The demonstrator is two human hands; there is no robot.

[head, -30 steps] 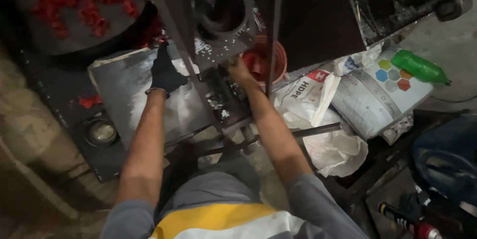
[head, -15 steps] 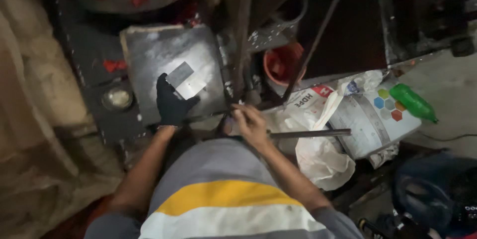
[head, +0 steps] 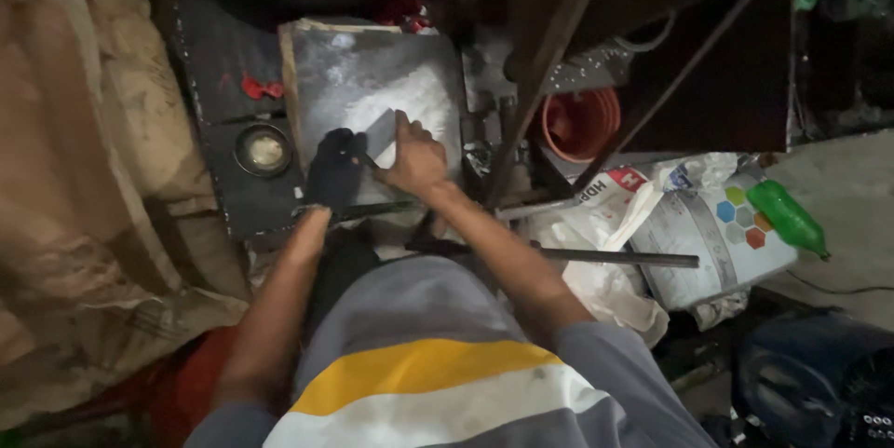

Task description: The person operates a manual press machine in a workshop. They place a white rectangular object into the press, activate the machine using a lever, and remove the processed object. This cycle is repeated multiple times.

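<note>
- A small grey metal plate (head: 380, 131) lies on a powder-dusted tray (head: 317, 66), pinched between both hands.
- The right hand (head: 414, 157) grips its right edge.
- The gloved left hand (head: 333, 169) holds its lower left edge.
- A red bucket (head: 579, 122) stands to the right of the right hand.
- A round tin (head: 264, 150) sits just left of the left hand.

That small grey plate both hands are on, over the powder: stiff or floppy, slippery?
The plate looks flat with straight edges, so probably stiff sheet, not floppy. It is thin and small beside the right hand, so likely light. White powder dusts the tray under it, so it may slide easily; the gloved left hand may grip better.
</note>
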